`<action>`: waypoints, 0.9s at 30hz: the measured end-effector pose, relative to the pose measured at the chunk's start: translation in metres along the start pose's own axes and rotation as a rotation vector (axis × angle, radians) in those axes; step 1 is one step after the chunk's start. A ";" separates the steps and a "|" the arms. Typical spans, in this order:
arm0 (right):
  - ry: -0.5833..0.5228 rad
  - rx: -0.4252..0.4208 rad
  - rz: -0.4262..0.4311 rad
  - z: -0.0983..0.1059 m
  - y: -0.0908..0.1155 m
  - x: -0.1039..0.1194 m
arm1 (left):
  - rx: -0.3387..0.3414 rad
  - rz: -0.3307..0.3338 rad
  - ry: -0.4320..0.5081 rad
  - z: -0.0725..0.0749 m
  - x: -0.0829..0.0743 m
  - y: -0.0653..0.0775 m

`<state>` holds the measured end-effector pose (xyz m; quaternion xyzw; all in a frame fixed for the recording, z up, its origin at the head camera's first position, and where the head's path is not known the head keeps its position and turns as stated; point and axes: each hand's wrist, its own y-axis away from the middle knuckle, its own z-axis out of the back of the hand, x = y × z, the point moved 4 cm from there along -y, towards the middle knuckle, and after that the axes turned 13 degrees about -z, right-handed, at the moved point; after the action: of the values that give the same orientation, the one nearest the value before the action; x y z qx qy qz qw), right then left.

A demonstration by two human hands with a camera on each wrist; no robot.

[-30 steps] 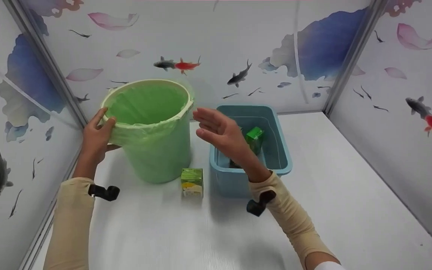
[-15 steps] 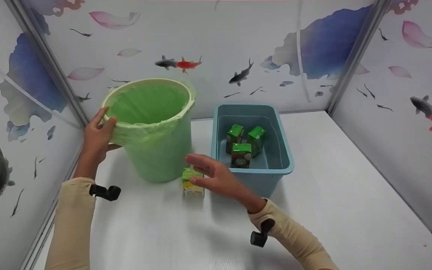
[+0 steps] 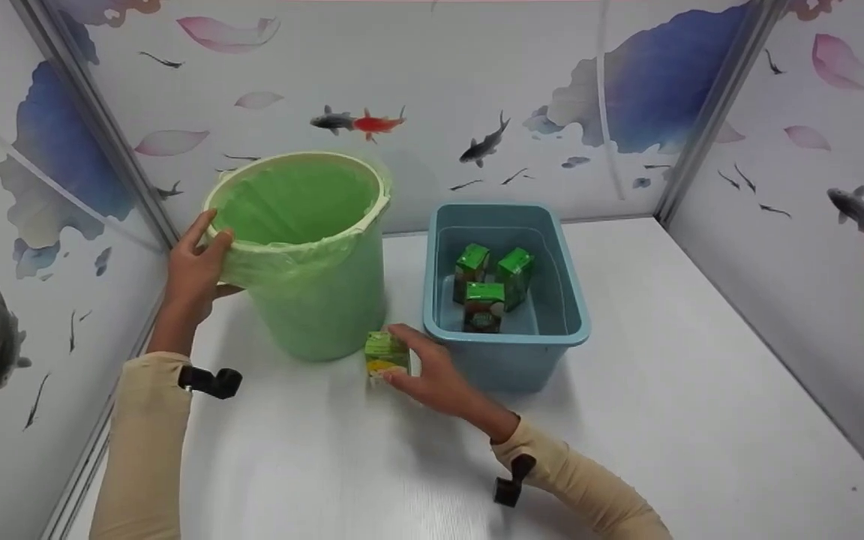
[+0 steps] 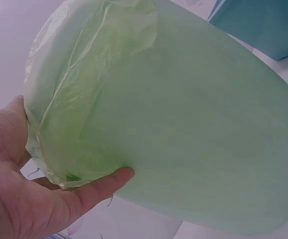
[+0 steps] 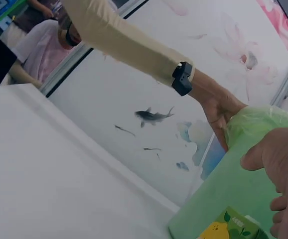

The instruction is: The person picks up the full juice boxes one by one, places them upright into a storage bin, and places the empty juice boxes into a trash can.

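A green bin (image 3: pixel 312 300) lined with a thin green bag stands at the left of the table. My left hand (image 3: pixel 196 266) grips its rim and the bag's folded edge; in the left wrist view the thumb (image 4: pixel 96 191) lies along the bin's outside. A small green and yellow drink carton (image 3: pixel 383 352) stands in front of the bin. My right hand (image 3: pixel 439 379) is at the carton's right side, thumb and fingers spread around it. In the right wrist view the carton (image 5: pixel 231 226) shows a yellow fruit print; contact with the fingers cannot be made out.
A blue basin (image 3: pixel 507 367) stands right of the bin, with green-topped cartons (image 3: pixel 484 306) inside. White table surface (image 3: pixel 702 390) extends to the right. Printed wall panels (image 3: pixel 432 90) enclose the back and sides. People (image 5: pixel 44 40) appear beyond a panel in the right wrist view.
My right hand has come down from in front of the basin to the carton, and its forearm has swung lower. The cartons in the basin now show. My left hand stays on the rim.
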<state>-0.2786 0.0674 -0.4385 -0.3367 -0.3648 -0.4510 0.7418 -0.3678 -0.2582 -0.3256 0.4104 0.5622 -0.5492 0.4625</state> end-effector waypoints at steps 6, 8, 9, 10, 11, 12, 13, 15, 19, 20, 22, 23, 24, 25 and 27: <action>0.107 -0.023 -0.100 -0.012 -0.011 -0.016 | -0.009 0.005 0.003 0.000 -0.002 -0.002; 0.105 -0.029 -0.130 -0.015 -0.012 -0.021 | -0.007 0.005 0.012 -0.001 -0.001 -0.002; 0.103 -0.036 -0.141 -0.016 -0.013 -0.024 | -0.005 0.004 0.015 -0.002 -0.001 -0.001; 0.099 -0.045 -0.148 -0.017 -0.013 -0.026 | -0.003 0.003 0.014 -0.002 0.000 -0.001; 0.095 -0.055 -0.149 -0.018 -0.013 -0.027 | -0.002 0.002 0.013 -0.002 0.000 0.000; 0.095 -0.065 -0.146 -0.018 -0.013 -0.029 | -0.002 0.000 0.009 -0.002 -0.001 0.000; 0.105 -0.078 -0.136 -0.019 -0.013 -0.029 | -0.002 -0.003 0.006 -0.001 -0.001 0.000; 0.118 -0.096 -0.111 -0.019 -0.015 -0.029 | -0.006 -0.013 0.000 0.001 -0.002 0.000; 0.118 -0.123 -0.081 -0.020 -0.020 -0.029 | 0.001 -0.029 -0.008 0.003 -0.004 -0.002; 0.108 -0.124 -0.083 -0.021 -0.020 -0.029 | 0.002 -0.028 -0.010 0.003 -0.004 -0.002; 0.089 -0.132 -0.083 -0.022 -0.018 -0.029 | 0.003 -0.022 -0.019 0.003 -0.002 -0.002; 0.081 -0.141 -0.068 -0.023 -0.016 -0.028 | 0.003 -0.018 -0.028 0.003 -0.002 -0.001; 0.079 -0.156 -0.042 -0.024 -0.014 -0.026 | 0.000 -0.014 -0.027 0.003 -0.001 -0.001; 0.079 -0.177 -0.005 -0.024 -0.012 -0.024 | -0.003 -0.011 -0.033 0.002 -0.001 -0.001; 0.086 -0.220 0.078 -0.025 -0.006 -0.016 | -0.003 -0.010 -0.035 0.001 -0.001 -0.002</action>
<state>-0.2839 0.0514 -0.4636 -0.4103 -0.2674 -0.4731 0.7323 -0.3692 -0.2591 -0.3243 0.3970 0.5570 -0.5578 0.4702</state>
